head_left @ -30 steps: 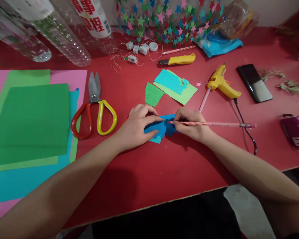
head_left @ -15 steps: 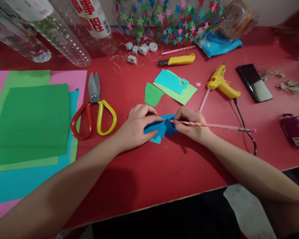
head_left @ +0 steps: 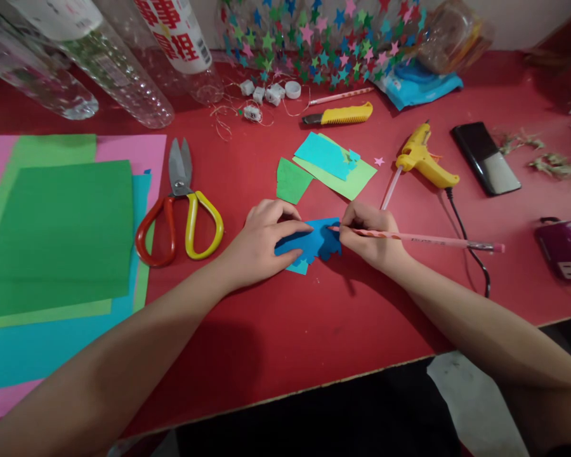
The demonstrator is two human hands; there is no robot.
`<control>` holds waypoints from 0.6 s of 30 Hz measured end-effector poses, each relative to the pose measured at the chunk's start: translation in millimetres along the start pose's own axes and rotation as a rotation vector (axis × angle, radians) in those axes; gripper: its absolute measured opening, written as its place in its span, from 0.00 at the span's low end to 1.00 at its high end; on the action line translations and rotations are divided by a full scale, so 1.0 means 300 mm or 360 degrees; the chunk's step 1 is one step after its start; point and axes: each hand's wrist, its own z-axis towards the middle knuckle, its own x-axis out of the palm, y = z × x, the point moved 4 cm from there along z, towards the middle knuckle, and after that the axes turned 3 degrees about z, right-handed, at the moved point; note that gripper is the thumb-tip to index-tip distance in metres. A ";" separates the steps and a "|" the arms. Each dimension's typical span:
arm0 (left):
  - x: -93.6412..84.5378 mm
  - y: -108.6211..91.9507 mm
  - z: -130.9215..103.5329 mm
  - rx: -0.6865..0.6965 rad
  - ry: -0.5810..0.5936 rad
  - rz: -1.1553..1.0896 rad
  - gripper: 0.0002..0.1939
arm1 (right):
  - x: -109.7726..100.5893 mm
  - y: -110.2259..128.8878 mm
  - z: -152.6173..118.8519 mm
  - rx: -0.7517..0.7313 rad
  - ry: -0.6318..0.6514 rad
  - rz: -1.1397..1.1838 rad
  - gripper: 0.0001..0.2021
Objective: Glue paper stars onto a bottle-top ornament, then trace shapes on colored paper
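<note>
A blue paper piece [head_left: 321,238] with a ragged lower edge lies flat on the red table [head_left: 304,330]. My left hand [head_left: 271,238] rests on its left part, thumb and fingers spread apart and pressing it down. My right hand [head_left: 371,235] pinches a pink pencil [head_left: 428,239], its tip on the blue paper near the right edge. From under the blue paper a light blue scrap [head_left: 297,268] sticks out at the lower left. Just beyond my hands are a green scrap [head_left: 292,181], and a turquoise piece [head_left: 323,154] on a light green one [head_left: 359,179].
Scissors [head_left: 181,184] and stacked coloured sheets [head_left: 61,228] lie to the left. Bottles [head_left: 185,51], a yellow cutter [head_left: 345,115] and a star-covered container [head_left: 323,38] are at the back. A glue gun [head_left: 426,158], phone [head_left: 486,158] and purple socket box [head_left: 564,251] are on the right.
My right hand has slid slightly to the right with the pencil, uncovering more of the blue paper. My left hand has stayed where it was.
</note>
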 end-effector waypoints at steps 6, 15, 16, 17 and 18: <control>0.002 0.002 0.000 -0.0003 0.0013 0.0002 0.15 | -0.001 -0.007 -0.004 -0.0030 0.0018 -0.0016 0.05; 0.001 0.002 -0.001 -0.0002 -0.0007 -0.0010 0.14 | 0.009 0.022 -0.020 -0.0260 0.0147 -0.0085 0.07; 0.001 0.002 -0.001 -0.0001 -0.0007 -0.0008 0.14 | 0.009 0.024 -0.021 -0.0272 0.0162 -0.0084 0.07; 0.001 0.002 -0.001 -0.0001 -0.0006 -0.0006 0.15 | 0.009 0.025 -0.023 -0.0283 0.0176 -0.0084 0.07; 0.002 0.003 -0.001 0.0000 -0.0005 -0.0005 0.15 | 0.009 0.024 -0.023 -0.0290 0.0193 -0.0085 0.07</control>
